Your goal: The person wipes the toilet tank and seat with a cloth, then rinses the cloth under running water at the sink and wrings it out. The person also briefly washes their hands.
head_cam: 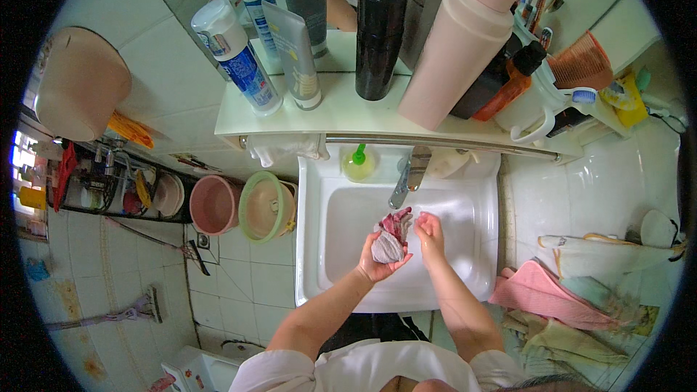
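Over the white sink basin (pixel 348 239), my left hand (pixel 375 264) holds a bunched wet cloth (pixel 387 245), grey at the bottom and dark red with pale stripes at the top. To the right of the cloth is my right hand (pixel 430 233), its fingers curled upward and apart from the cloth; whether it holds anything small is unclear. The metal faucet (pixel 405 179) reaches over the basin just above the cloth. A soap bottle with a green pump top (pixel 359 163) stands on the sink's back ledge, left of the faucet.
Above the sink, a white shelf (pixel 337 114) carries a pink pump bottle (pixel 463 38), a black bottle (pixel 381 32) and several tubes. A metal towel bar (pixel 446 144) runs along its front. Pink (pixel 209 207) and green-rimmed (pixel 261 207) basins are at left; towels (pixel 555 294) hang at right.
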`<action>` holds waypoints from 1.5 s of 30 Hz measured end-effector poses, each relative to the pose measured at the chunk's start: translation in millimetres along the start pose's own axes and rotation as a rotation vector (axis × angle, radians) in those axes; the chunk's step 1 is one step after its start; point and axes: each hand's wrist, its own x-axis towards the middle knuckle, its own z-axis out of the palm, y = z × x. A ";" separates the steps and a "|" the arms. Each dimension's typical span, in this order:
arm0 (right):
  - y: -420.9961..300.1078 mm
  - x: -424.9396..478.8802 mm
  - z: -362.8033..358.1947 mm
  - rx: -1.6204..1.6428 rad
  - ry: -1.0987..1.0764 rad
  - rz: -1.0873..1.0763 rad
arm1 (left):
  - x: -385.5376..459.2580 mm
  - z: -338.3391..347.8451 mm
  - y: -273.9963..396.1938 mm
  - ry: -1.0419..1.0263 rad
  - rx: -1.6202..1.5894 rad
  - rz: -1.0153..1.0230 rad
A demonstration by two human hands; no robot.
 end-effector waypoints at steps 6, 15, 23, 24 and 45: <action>-18.1 -31.2 57.5 0.966 -0.490 0.416 | -10.0 -7.1 -29.4 -0.226 -0.482 -0.021; 7.1 8.4 16.3 0.615 -0.366 0.485 | -29.2 29.9 -30.2 0.059 -0.078 0.016; -48.3 27.9 45.2 -0.085 -0.497 0.571 | -16.6 42.3 -6.4 0.418 1.001 -0.006; -29.8 33.0 46.5 -0.191 -0.488 0.430 | -8.7 33.0 0.1 0.408 1.133 0.000; -30.9 -33.4 7.5 -0.208 -0.318 0.154 | -6.0 -45.2 0.0 0.349 0.784 0.286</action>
